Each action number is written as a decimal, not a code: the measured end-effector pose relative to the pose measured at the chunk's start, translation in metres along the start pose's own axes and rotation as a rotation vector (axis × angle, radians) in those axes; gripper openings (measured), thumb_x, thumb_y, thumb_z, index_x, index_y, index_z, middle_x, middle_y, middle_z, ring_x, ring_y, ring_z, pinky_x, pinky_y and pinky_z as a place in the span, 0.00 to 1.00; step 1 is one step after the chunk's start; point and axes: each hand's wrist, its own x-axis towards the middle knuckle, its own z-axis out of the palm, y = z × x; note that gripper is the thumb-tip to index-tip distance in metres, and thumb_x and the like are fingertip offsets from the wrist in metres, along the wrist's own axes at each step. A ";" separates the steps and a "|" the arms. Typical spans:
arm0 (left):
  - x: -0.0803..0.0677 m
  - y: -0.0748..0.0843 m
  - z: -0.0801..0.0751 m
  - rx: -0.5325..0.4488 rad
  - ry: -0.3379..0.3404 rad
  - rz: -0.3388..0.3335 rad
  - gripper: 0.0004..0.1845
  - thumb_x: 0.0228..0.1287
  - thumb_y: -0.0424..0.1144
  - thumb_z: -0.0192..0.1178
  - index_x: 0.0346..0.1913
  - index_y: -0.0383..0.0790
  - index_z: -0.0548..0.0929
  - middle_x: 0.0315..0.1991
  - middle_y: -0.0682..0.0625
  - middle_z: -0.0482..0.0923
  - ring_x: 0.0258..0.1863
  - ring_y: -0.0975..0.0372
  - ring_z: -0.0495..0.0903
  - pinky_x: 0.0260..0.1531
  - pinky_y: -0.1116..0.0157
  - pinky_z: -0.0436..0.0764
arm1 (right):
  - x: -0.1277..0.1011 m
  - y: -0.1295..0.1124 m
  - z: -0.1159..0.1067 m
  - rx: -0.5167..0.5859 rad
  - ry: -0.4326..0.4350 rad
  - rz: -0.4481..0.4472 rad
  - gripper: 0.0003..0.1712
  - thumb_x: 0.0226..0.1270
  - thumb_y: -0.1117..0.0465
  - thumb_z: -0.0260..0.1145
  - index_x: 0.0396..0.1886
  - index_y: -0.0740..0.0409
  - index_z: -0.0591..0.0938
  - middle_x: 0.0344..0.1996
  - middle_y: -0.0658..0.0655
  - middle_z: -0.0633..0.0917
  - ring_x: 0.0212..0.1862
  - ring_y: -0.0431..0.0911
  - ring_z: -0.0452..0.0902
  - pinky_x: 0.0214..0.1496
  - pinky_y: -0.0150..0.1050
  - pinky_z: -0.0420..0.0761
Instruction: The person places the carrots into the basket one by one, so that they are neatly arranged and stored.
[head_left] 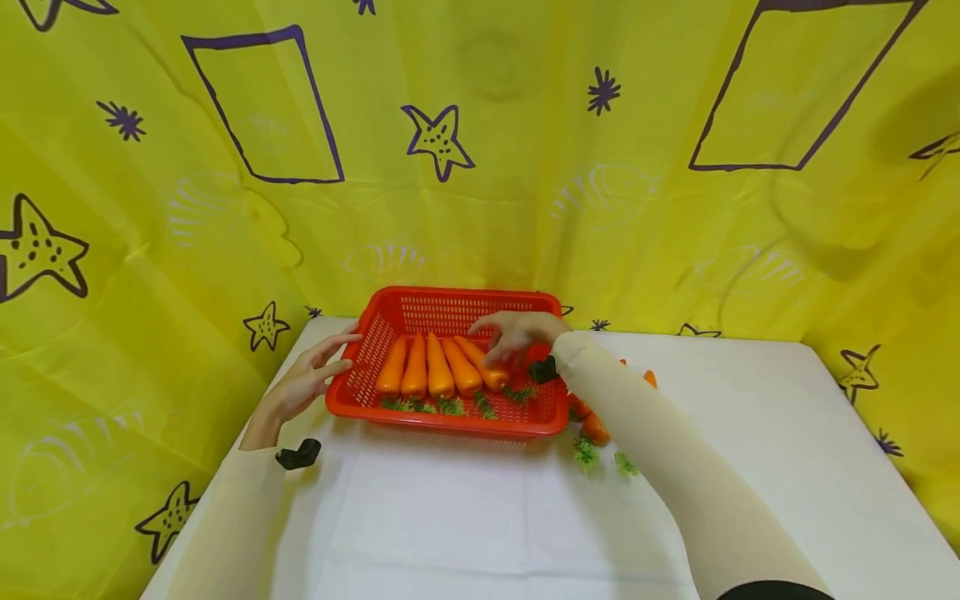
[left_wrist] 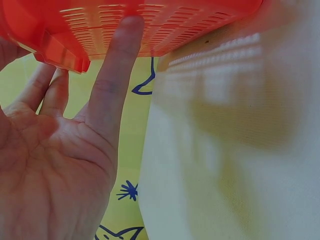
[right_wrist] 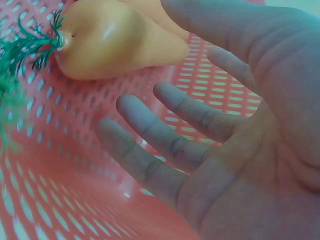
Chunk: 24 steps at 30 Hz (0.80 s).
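Observation:
A red plastic basket (head_left: 450, 423) with slotted walls stands on the white table. Several orange carrots (head_left: 439, 367) with green leafy tops lie side by side in it, tips toward the back. At the basket's left end is my left hand (head_left: 303, 379), its fingers extended. One straight finger (left_wrist: 117, 65) meets the slotted red wall in the left wrist view. My right hand (head_left: 517, 333) hovers over the basket's right part, fingers spread and slightly bent, holding nothing. Nearest to it is the rightmost carrot (right_wrist: 110, 42), which lies just past the fingertips in the right wrist view.
More orange pieces (head_left: 596, 429) with green tops lie on the table (head_left: 750, 433) right of the basket, partly hidden by my right forearm. A yellow curtain (head_left: 510, 208) with starfish drawings hangs behind and along the sides of the table.

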 end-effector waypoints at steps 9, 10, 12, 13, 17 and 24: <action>0.000 -0.001 0.000 0.002 0.001 0.003 0.28 0.80 0.33 0.53 0.77 0.32 0.62 0.85 0.52 0.40 0.80 0.42 0.47 0.51 0.59 0.85 | -0.044 -0.013 -0.009 -0.242 0.086 -0.135 0.42 0.72 0.55 0.71 0.80 0.55 0.63 0.62 0.70 0.77 0.56 0.58 0.81 0.53 0.50 0.84; 0.001 -0.001 0.000 0.004 0.001 0.003 0.28 0.80 0.33 0.53 0.77 0.32 0.62 0.85 0.52 0.40 0.80 0.42 0.46 0.51 0.59 0.84 | -0.049 -0.013 -0.010 -0.278 0.108 -0.154 0.42 0.72 0.54 0.71 0.79 0.55 0.64 0.62 0.69 0.77 0.57 0.58 0.80 0.55 0.50 0.83; 0.001 -0.002 -0.001 0.006 0.002 0.003 0.28 0.80 0.33 0.53 0.77 0.33 0.62 0.85 0.52 0.40 0.80 0.42 0.46 0.51 0.59 0.84 | -0.061 -0.011 -0.010 -0.322 0.147 -0.196 0.41 0.71 0.53 0.71 0.79 0.56 0.65 0.62 0.68 0.78 0.57 0.57 0.79 0.56 0.49 0.81; 0.001 -0.002 -0.001 0.004 0.002 0.001 0.28 0.80 0.33 0.53 0.77 0.33 0.62 0.85 0.52 0.40 0.80 0.41 0.47 0.51 0.59 0.84 | -0.067 -0.010 -0.010 -0.336 0.166 -0.219 0.41 0.71 0.53 0.71 0.78 0.57 0.66 0.62 0.68 0.78 0.57 0.56 0.79 0.56 0.49 0.81; 0.001 -0.002 -0.001 0.004 -0.005 -0.003 0.28 0.80 0.33 0.53 0.77 0.33 0.61 0.85 0.52 0.39 0.79 0.40 0.49 0.51 0.58 0.84 | -0.095 -0.002 -0.010 -0.263 0.217 -0.270 0.41 0.70 0.54 0.72 0.78 0.56 0.66 0.63 0.69 0.76 0.47 0.56 0.83 0.50 0.48 0.83; 0.001 0.000 0.000 0.007 -0.008 -0.010 0.29 0.80 0.34 0.53 0.77 0.33 0.61 0.85 0.52 0.39 0.79 0.39 0.49 0.51 0.58 0.84 | -0.150 0.020 -0.009 -0.178 0.351 -0.294 0.39 0.69 0.54 0.73 0.76 0.51 0.68 0.63 0.66 0.77 0.47 0.50 0.84 0.47 0.45 0.85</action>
